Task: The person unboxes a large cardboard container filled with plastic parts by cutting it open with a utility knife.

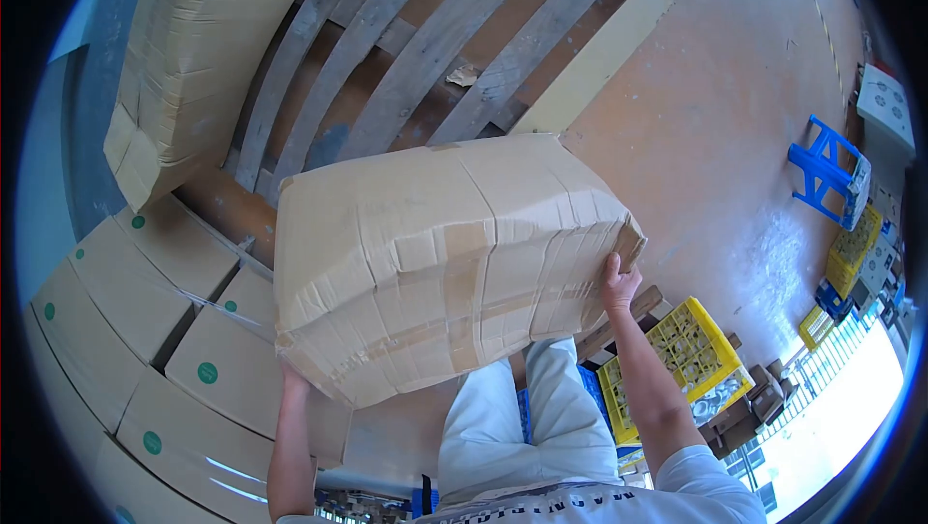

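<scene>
A large, dented cardboard box with brown tape strips is held up in front of my body, at a slight tilt. My right hand grips its right end near a folded corner flap, thumb on the outer face. At the lower left corner, my left hand supports the box; its fingers are hidden behind the cardboard. Beyond the box lies a wooden slatted pallet on the floor, overlapped in view by the box's far edge.
Several cartons with green round stickers are stacked on the left. Another worn cardboard box stands at the pallet's left. Yellow crates are by my right leg. A blue stool is on the brown floor at right.
</scene>
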A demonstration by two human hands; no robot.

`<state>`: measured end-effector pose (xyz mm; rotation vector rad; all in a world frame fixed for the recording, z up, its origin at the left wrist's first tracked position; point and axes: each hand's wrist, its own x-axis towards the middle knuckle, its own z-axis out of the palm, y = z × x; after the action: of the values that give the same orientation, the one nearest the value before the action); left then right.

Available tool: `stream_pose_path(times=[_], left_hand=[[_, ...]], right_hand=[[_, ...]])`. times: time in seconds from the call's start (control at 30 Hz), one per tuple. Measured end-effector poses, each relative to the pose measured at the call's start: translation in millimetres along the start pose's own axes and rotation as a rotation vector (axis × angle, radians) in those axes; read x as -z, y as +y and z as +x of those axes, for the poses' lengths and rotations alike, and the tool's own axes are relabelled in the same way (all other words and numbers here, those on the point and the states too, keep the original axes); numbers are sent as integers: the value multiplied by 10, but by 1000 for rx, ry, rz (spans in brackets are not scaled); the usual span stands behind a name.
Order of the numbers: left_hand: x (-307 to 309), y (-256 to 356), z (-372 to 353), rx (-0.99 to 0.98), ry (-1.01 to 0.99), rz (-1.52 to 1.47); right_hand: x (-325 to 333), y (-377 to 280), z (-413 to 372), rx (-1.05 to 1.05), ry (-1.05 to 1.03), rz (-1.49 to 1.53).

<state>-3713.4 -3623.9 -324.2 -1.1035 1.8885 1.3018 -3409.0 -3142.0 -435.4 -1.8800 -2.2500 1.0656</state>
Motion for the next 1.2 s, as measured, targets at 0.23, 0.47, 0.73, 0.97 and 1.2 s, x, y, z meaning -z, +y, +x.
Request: stream_pose_path(times=[0.23,0.47,0.73,0.97,1.2], left_hand=[[-494,-937,527,93,-155,99],[-1074,-1269,395,130,-307,245],[-2133,-1024,-191,18,-472,374],[-3329,-334,-1502,-170,-580,516],[-5306,421,-4069,-454,-846,726]], right_hand=[[-81,444,59,65,85,56],[27,464,-109,-141,97,141],[507,531,-53,-473,-39,300],[1718,733,438,-596,-68,267],[4300,1287,332,-782,-6,285]])
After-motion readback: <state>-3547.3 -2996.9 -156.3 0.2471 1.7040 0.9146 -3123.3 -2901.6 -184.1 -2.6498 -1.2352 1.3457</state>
